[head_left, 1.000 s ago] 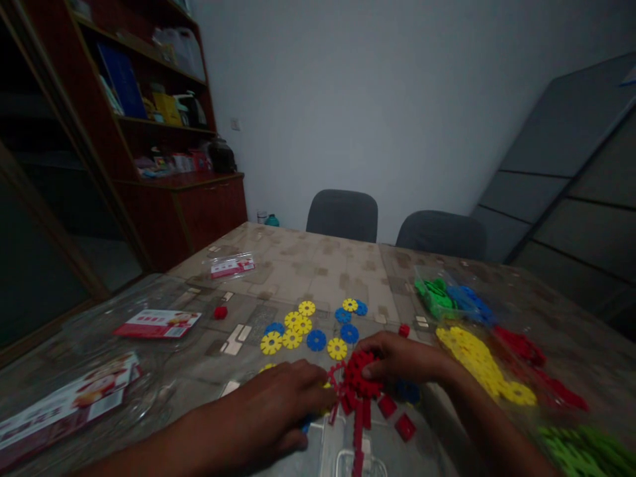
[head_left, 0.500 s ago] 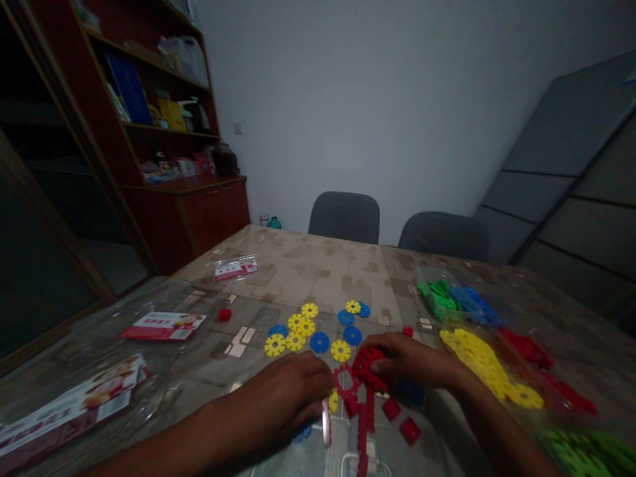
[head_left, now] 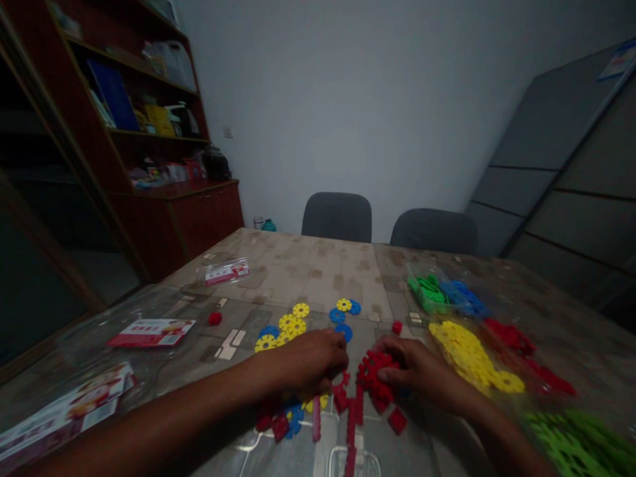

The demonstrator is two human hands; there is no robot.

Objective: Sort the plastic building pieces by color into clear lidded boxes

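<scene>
My right hand point(head_left: 412, 371) pinches a red toothed gear piece point(head_left: 373, 371) between thumb and fingers, above red strips and blocks. Just left of it is my left hand point(head_left: 320, 358), fingers curled down together over the table; what they hold or touch is hidden. Below lie a red gear ring point(head_left: 342, 380), partly covered, a long red toothed strip point(head_left: 352, 424), a pinkish strip point(head_left: 317, 419) and a red block point(head_left: 397, 421). Yellow slotted discs point(head_left: 301, 310) and blue slotted discs point(head_left: 336, 316) spread beyond my left hand. Another blue disc point(head_left: 295, 421) lies under my left forearm.
On the right stand clear trays with green pieces point(head_left: 427, 293), blue pieces point(head_left: 467, 298), yellow discs point(head_left: 460, 348) and red pieces point(head_left: 511, 338). Light green pieces point(head_left: 576, 444) lie nearer. Clear packaging with a printed card point(head_left: 152, 332) covers the left side. Two grey chairs point(head_left: 336, 215) stand behind the table.
My left hand has moved right and forward, covering a yellow disc and uncovering red blocks and blue discs below its forearm. My right hand still holds the red gear piece. The view has shifted slightly.
</scene>
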